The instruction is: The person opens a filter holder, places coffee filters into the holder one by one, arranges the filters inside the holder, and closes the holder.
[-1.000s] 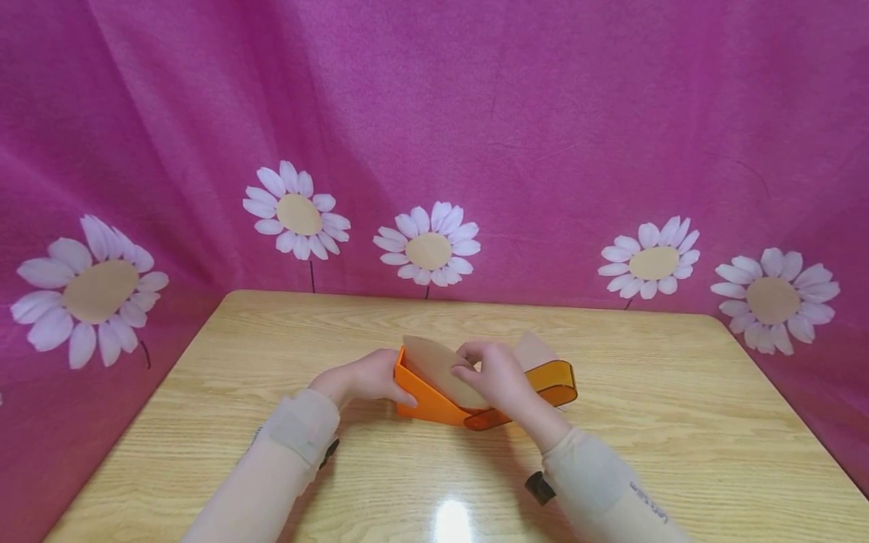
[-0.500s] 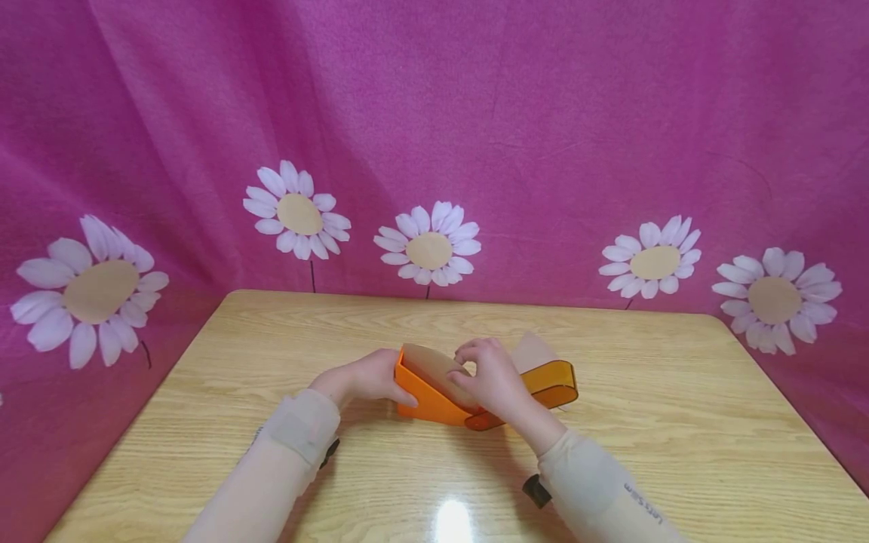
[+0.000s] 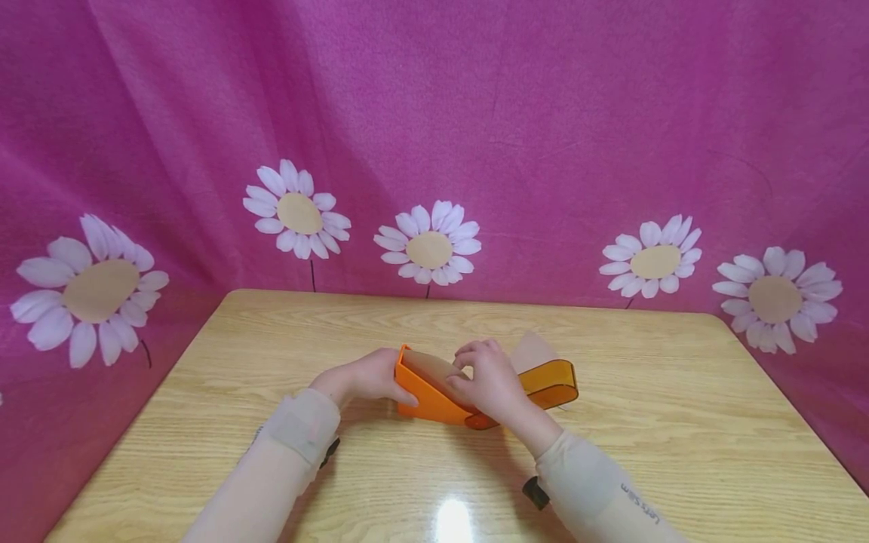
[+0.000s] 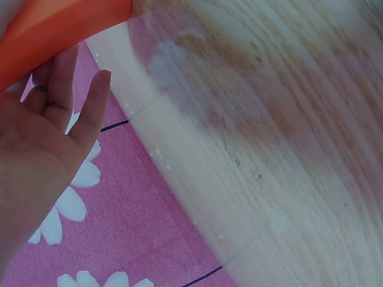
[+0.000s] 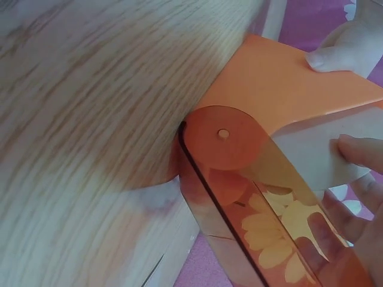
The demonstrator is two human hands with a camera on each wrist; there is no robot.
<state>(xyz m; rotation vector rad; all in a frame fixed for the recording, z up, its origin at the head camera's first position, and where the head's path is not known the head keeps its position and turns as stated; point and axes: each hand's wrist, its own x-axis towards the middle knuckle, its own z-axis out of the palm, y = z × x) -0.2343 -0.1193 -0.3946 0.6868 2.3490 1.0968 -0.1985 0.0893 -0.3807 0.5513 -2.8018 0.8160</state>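
An orange box (image 3: 431, 403) sits tilted on the table, with its amber see-through lid (image 3: 558, 385) swung open to the right on a round hinge. My left hand (image 3: 366, 375) grips the box's left end, thumb on the near side and fingers behind. Brown paper (image 3: 429, 369), rounded at one edge like a coffee filter, lies mostly inside the box. My right hand (image 3: 492, 381) pinches this paper; in the right wrist view its thumb (image 5: 359, 149) presses on the paper's near face. Part of the lid lies behind the right hand in the head view.
Beyond the lid, a second piece of pale brown paper (image 3: 534, 349) stands up, its lower part hidden. The wooden table (image 3: 305, 317) reaches back to a pink cloth backdrop (image 3: 529, 113) with printed daisies. Both wrists carry strapped cameras.
The brown paper has sunk lower into the box, its top edge dropping to about the rim. My right hand has shifted slightly left with it. My left hand keeps still.
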